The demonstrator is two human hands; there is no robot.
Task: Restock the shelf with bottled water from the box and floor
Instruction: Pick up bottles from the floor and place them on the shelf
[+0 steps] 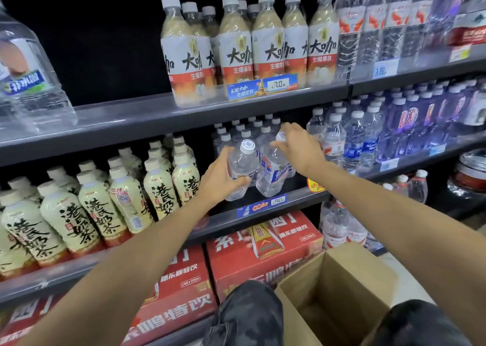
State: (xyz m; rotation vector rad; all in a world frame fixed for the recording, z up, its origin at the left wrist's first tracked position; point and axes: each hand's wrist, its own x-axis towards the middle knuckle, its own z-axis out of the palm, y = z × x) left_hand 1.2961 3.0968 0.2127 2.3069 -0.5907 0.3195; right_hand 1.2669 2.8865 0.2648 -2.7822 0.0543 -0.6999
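My left hand (219,180) grips a clear water bottle (243,166) with a white cap, tilted toward me at the front of the middle shelf (263,215). My right hand (298,147) is closed around the neck of a second clear bottle (272,173) with a blue and red label, standing just to the right of the first. Behind both stand several rows of the same white-capped water bottles (247,130). The open cardboard box (339,295) sits on the floor at the lower right, between my knees; no bottles show inside it.
Cream milk-tea bottles (126,195) fill the middle shelf at the left. Coffee bottles (236,48) stand on the upper shelf. More water bottles (368,137) crowd the right. Red drink cartons (263,253) sit under the shelf, and loose water bottles (339,224) stand beside them.
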